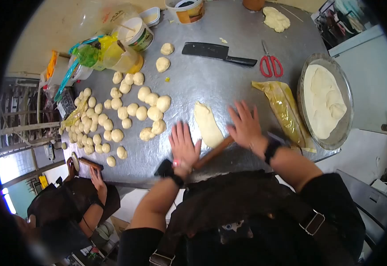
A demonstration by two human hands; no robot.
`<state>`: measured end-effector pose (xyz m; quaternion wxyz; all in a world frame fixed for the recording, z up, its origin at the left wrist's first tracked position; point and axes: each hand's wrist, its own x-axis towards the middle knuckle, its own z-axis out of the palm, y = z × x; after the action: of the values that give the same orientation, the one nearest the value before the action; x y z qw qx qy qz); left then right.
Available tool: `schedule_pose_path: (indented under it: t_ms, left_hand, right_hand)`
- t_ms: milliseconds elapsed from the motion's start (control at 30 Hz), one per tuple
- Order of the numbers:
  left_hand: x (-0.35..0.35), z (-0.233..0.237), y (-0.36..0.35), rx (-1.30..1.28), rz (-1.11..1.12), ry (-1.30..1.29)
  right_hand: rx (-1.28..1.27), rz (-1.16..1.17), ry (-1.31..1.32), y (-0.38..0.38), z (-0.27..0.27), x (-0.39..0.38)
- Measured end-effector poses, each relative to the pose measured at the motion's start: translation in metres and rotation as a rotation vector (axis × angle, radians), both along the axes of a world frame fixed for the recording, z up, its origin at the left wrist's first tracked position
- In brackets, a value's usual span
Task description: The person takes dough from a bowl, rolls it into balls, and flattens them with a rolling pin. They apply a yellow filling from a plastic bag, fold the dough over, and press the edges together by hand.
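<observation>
A wooden rolling pin (214, 152) lies at a slant near the table's front edge. My left hand (184, 145) is flat with its fingers stretched out, its heel at the pin's lower left end. On the other side my right hand (247, 126) is spread, its palm by the pin's upper right end. Between the hands lies a long flattened piece of dough (207, 122), its near end against the pin. Many dough balls (142, 113) cover the left part of the metal table (233, 88).
Beyond the dough lie a black cleaver (207, 50) and red-handled scissors (271, 64). At right are a yellow plastic-wrapped bundle (284, 111) and a metal basin (351, 93) of dough. Tubs and a jug (122, 56) stand back left. A co-worker's hand (98, 179) is at the left edge.
</observation>
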<state>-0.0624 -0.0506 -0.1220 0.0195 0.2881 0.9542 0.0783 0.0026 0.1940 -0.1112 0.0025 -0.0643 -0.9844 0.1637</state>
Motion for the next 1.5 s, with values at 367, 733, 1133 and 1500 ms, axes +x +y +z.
schedule_pose_path:
  t_ms: [367,733,1133,1500]
  left_hand:
    - [0.027,0.059,-0.031,0.365,-0.253,-0.694]
    - [-0.098,0.018,0.072,-0.022,0.135,0.203]
    - [-0.194,0.018,0.063,0.237,-0.286,0.089]
    - [-0.129,0.030,0.045,0.157,-0.009,-0.255]
  right_hand:
    - [-0.334,0.449,0.054,0.026,0.015,0.057]
    - [0.078,-0.178,0.218,0.008,0.000,-0.103]
    - [-0.021,0.282,0.334,0.053,-0.017,-0.189]
    - [-0.118,0.123,0.276,0.025,0.007,-0.101]
